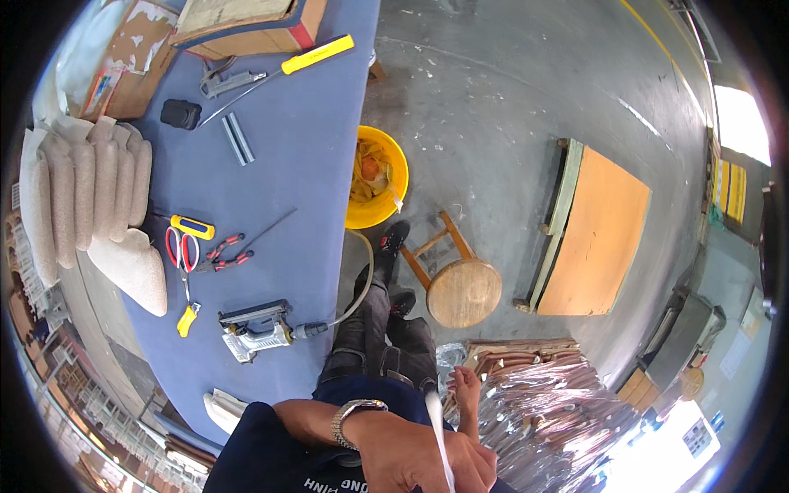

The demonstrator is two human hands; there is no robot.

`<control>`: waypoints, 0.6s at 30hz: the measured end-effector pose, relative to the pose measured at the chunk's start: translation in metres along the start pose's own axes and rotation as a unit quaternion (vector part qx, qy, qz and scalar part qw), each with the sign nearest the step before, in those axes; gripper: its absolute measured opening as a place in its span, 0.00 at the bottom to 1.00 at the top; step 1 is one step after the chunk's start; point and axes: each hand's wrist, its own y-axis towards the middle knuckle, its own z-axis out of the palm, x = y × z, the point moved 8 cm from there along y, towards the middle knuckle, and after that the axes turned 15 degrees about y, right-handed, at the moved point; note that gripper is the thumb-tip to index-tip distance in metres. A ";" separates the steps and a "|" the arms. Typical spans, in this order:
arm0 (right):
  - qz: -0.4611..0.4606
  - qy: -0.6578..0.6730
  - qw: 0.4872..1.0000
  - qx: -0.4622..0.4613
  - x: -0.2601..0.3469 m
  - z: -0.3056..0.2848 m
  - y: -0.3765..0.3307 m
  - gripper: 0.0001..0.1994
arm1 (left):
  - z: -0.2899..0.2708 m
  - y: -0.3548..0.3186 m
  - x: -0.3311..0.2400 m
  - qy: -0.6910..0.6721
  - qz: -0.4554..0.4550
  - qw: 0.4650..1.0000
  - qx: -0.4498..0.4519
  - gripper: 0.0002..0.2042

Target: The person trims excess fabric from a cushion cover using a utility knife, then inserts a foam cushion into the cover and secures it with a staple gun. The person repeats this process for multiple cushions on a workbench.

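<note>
My left hand (423, 460), with a metal watch (355, 417) on the wrist, is raised close in front of my chest with its fingers bent. A narrow white strip (438, 435) runs across it; whether the fingers grip the strip is hidden. My right hand (466, 388) is held out beyond it with loosely curled fingers and nothing visible in them. On the blue-covered table (279, 181) to my left, an air stapler (256, 330) lies on its side, its hose (366, 263) leading off the edge. Red-handled scissors (183, 255), pliers (228, 251) and a yellow utility knife (193, 227) lie beyond it.
A yellow screwdriver (316, 56), staple strips (238, 139) and a hand stapler (230, 82) lie farther up the table. Beige cushion pads (90, 181) are stacked at left. A yellow bucket (400, 177), wooden stool (464, 293), low trolley (596, 234) and plastic-wrapped stack (534, 411) occupy the floor.
</note>
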 end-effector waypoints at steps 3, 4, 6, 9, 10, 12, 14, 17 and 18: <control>-0.020 -0.001 1.000 -0.002 0.017 0.008 0.002 0.12 | -0.013 0.005 -0.015 0.025 0.008 1.000 0.000 0.18; -0.019 -0.016 1.000 0.005 0.020 0.012 -0.001 0.12 | -0.012 0.003 -0.018 0.016 -0.002 1.000 -0.001 0.18; -0.039 -0.045 0.998 0.029 0.035 0.023 0.005 0.12 | -0.009 0.003 -0.023 0.012 -0.013 1.000 0.011 0.17; -0.130 -0.083 0.985 0.075 0.055 0.032 0.032 0.13 | 0.003 0.014 -0.045 0.027 0.017 0.999 0.026 0.18; -0.103 -0.070 0.989 0.080 0.058 0.043 0.041 0.13 | 0.010 0.016 -0.051 0.059 0.023 0.998 0.031 0.19; -0.070 -0.060 0.990 0.107 0.081 0.062 0.050 0.12 | 0.038 0.017 -0.058 0.121 0.030 0.991 0.056 0.19; -0.065 -0.105 0.980 0.154 0.110 0.075 0.070 0.11 | 0.064 0.018 -0.071 0.182 0.030 0.980 0.076 0.20; -0.099 -0.160 0.958 0.216 0.135 0.106 0.097 0.11 | 0.099 0.005 -0.076 0.233 0.083 0.966 0.080 0.20; -0.109 -0.178 0.951 0.229 0.142 0.113 0.101 0.11 | 0.110 -0.005 -0.076 0.255 0.125 0.956 0.072 0.20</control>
